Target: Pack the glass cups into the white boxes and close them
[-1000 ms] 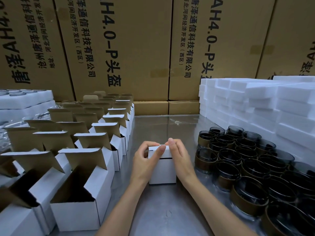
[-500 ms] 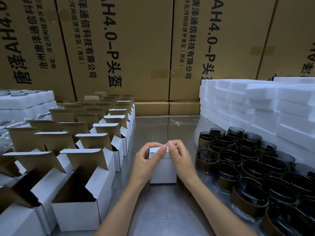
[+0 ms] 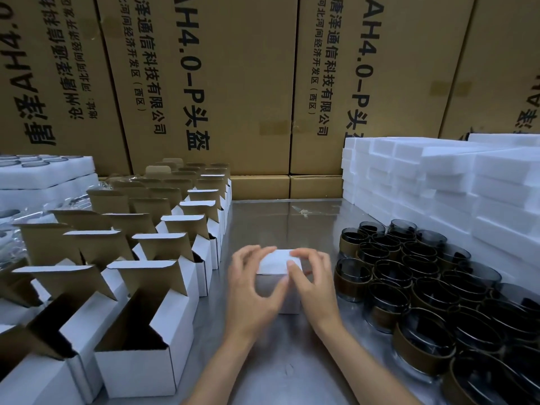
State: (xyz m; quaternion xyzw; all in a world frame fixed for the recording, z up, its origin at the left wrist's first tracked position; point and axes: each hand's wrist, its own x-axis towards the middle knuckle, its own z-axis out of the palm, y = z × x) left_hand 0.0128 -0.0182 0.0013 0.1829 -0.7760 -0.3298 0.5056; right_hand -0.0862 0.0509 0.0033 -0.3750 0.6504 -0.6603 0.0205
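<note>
A small closed white box (image 3: 275, 262) stands on the metal table (image 3: 271, 220) in the middle of the head view. My left hand (image 3: 250, 290) grips its left side with the thumb across the front face. My right hand (image 3: 310, 280) curls over its top right edge, thumb on the lid. Both hands are blurred by motion. Several dark glass cups (image 3: 423, 276) with brown bands stand packed together to the right of the box. Several open white boxes (image 3: 152, 331) with raised brown flaps stand in rows on the left.
Stacked white foam blocks (image 3: 438, 182) rise behind the cups at the right. At far left lies a white foam tray (image 3: 43, 173) holding cups. Tall cardboard cartons (image 3: 219, 83) wall off the back. A strip of bare metal runs between boxes and cups.
The fingertips were pressing the lid's front edge down. Now both hands have shifted round the box's sides and top, and the box has turned slightly, its lid lying flat.
</note>
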